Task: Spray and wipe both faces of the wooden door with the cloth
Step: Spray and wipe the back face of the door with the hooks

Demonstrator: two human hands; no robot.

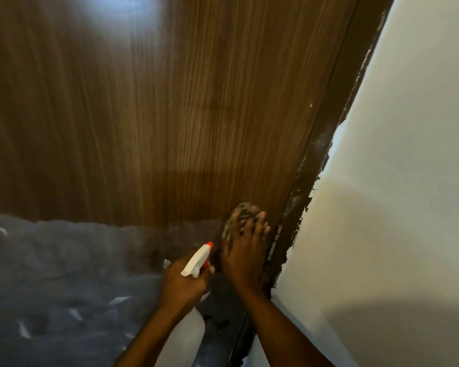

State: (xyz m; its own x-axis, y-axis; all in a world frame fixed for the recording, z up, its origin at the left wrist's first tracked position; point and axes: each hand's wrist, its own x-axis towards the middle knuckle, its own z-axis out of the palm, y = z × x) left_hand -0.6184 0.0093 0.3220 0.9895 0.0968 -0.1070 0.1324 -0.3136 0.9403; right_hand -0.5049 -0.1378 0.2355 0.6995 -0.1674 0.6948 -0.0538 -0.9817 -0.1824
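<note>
The brown wooden door (170,115) fills the upper part of the head view, its grain running vertically. My right hand (245,250) presses a patterned cloth (236,215) flat against the door's lower right corner, close to the dark frame (300,207). My left hand (182,284) grips a spray bottle (196,260) with a white trigger head and orange nozzle tip pointing up toward the door. The bottle's pale body (186,337) hangs below that hand.
A white wall (395,207) rises on the right, with rough paint smears along the dark door frame. A dark grey mottled floor (51,274) spreads at the lower left, up to the door's bottom edge.
</note>
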